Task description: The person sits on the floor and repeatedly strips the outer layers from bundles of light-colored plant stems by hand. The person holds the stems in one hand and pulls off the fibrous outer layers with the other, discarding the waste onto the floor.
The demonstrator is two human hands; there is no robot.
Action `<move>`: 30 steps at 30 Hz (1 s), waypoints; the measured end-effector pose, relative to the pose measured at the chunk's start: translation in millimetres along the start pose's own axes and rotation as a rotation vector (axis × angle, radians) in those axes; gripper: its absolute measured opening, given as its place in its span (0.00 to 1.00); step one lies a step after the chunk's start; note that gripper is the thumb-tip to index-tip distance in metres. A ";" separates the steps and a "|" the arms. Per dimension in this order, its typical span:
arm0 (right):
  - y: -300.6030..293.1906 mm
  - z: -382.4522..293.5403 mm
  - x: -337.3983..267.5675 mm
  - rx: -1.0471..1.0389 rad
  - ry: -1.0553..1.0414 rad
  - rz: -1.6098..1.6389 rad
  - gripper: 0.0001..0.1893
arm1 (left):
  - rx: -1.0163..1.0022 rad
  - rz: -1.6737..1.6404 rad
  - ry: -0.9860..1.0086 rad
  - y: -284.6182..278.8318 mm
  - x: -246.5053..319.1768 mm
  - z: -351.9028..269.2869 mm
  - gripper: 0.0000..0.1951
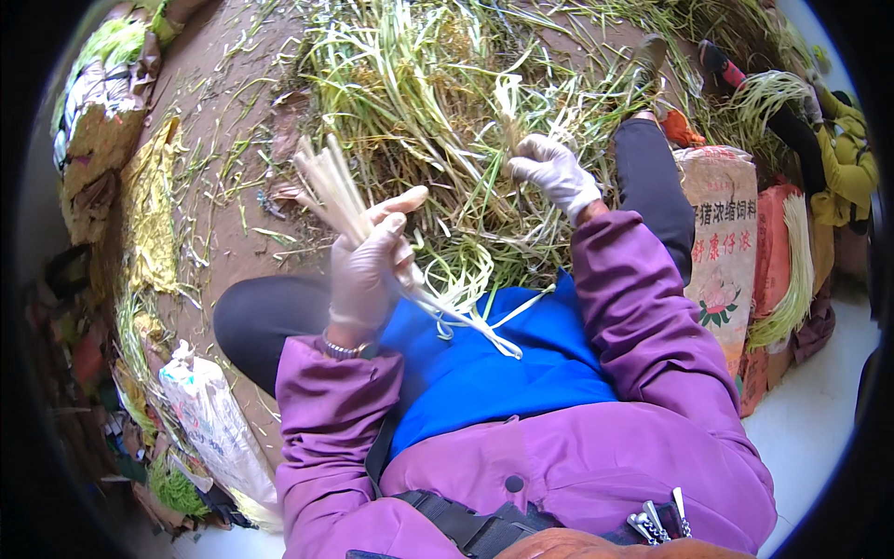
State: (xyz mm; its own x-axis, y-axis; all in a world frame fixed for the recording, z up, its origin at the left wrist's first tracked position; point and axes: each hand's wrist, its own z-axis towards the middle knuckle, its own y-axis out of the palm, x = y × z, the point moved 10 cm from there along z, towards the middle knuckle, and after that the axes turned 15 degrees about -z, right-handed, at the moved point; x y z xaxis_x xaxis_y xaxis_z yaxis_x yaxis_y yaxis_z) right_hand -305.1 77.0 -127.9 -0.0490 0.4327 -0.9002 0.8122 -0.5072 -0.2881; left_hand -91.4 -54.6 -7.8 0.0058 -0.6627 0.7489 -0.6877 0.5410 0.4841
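My left hand (370, 272), in a thin whitish glove, is closed around a bundle of pale stalks (332, 185). Their cut-looking ends point up and away from me. The thin pale-green tails (482, 325) trail down to the right over the blue apron (503, 363) on my lap. My right hand (555, 175), gloved too, is held over the heap with its fingers curled around a small tuft of brownish dry leaves (513, 133). In front of me spreads a large heap of long green and yellowing leafy stalks (412, 119).
A printed feed sack (719, 237) stands by my right leg. Beyond it, another person (841, 161) in yellow-green handles leafy stalks, near a pale bundle (793, 272) on a red sack. To the left lie a yellow woven sack (152, 216) and a white sack (213, 412) on littered ground.
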 end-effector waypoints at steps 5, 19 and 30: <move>49.9 -69.5 -79.7 -0.215 -0.283 -0.205 0.08 | 0.030 0.099 -0.027 -12.3 -12.3 4.2 0.20; 55.4 -102.1 -128.6 -0.154 -0.371 -0.031 0.18 | -0.071 -0.167 0.071 3.3 -15.9 0.6 0.20; 64.7 -82.5 -121.3 -0.066 -0.232 0.484 0.08 | 0.042 -0.341 0.151 2.2 -19.6 -5.6 0.12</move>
State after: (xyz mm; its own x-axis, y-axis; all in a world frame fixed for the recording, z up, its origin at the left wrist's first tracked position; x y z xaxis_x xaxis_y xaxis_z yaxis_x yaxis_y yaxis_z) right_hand -198.6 53.2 -10.4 0.2192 -0.0185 -0.9755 0.8083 -0.5566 0.1922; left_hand -89.0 -37.5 -18.9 0.3445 -0.7154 0.6079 -0.6570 0.2788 0.7005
